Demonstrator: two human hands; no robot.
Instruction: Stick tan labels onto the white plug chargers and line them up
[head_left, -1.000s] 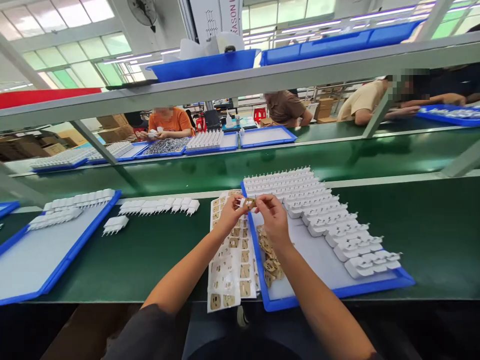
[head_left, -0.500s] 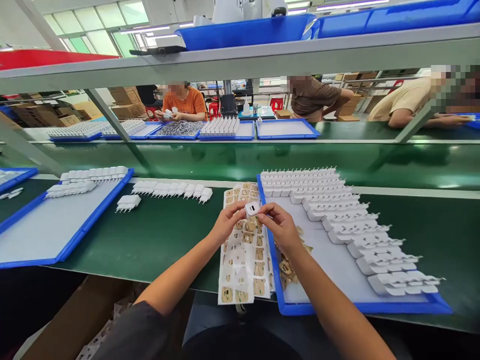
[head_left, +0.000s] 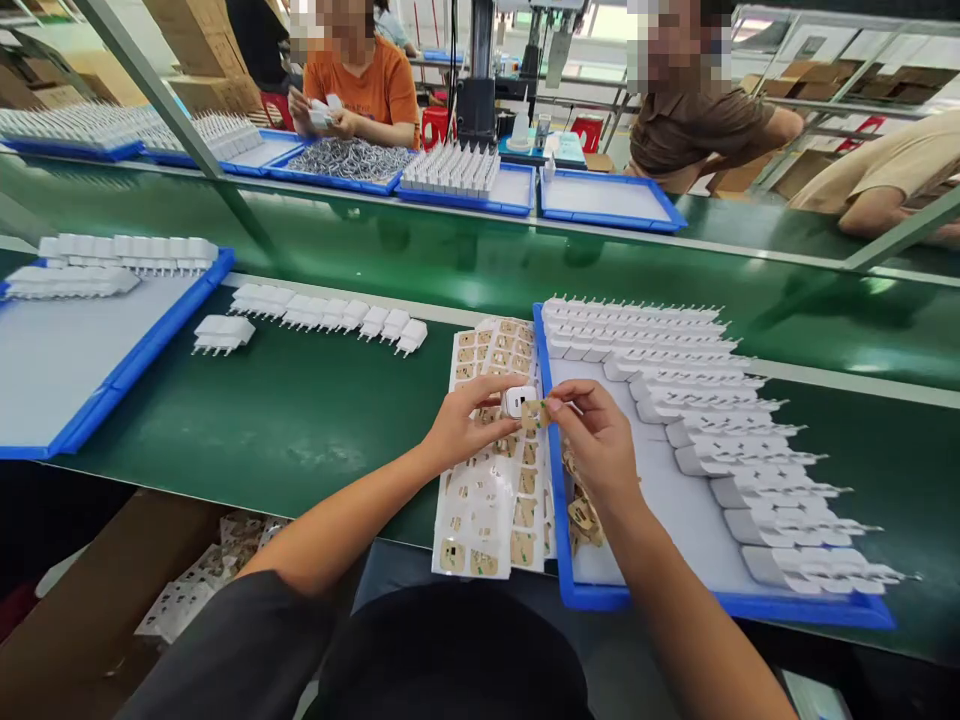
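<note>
My left hand (head_left: 466,422) is closed around a white charger plug (head_left: 514,402), whose face with dark port openings is turned up towards me. A small tan sticker backing (head_left: 535,415) with a green mark is pinched between the thumb and finger of my right hand (head_left: 600,435). It overlaps the right edge of the charger's face; whether the two are touching I cannot tell. Beneath both hands lie sticker sheets (head_left: 472,490) with tan squares. Loose tan pieces (head_left: 583,518) lie in the blue-rimmed tray (head_left: 556,480) under my right forearm.
Rows of white chargers (head_left: 697,410) with pins fill the tray's right side. More chargers (head_left: 322,308) stand in a line on the green table, with a small group (head_left: 223,333) nearer me. Another blue-rimmed tray (head_left: 150,365) is at left. Co-workers sit beyond the green divider.
The view has tilted down. My right hand has drawn slightly right, with the tan backing now showing in its fingers. My left hand still holds the charger.
</note>
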